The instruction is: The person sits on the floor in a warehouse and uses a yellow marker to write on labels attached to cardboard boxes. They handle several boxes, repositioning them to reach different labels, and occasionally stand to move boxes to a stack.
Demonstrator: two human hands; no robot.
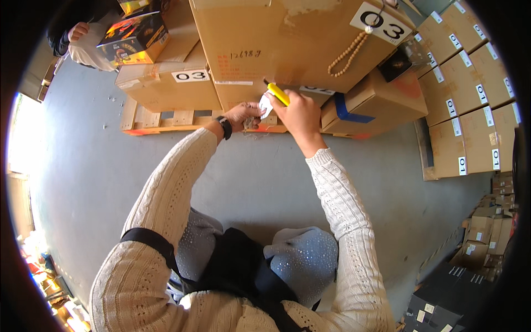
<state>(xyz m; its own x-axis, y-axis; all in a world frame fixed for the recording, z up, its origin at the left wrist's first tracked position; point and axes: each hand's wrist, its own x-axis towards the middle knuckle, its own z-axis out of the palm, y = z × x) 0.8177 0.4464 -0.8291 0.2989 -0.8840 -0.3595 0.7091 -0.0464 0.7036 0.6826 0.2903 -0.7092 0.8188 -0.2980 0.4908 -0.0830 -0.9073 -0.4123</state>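
Note:
My right hand (300,112) grips a slim yellow tool (278,94) with a dark tip that points up and to the left. Whether it is a marker or a cutter is hard to tell. Between the fingers of my left hand (242,116) is a small crumpled white piece of paper or label (265,105), and my right fingertips are close against it. Both hands are held in front of a large cardboard carton (265,37), near its lower edge. A wooden pallet (182,119) lies beneath the cartons. Part of the paper is hidden by my fingers.
A smaller carton (166,93) stands left, and another with blue tape (379,99) right. A wooden bead string (350,52) hangs before the large carton. Stacked cartons (452,99) rise at right. Another person's hand (79,31) is near a printed box (135,39).

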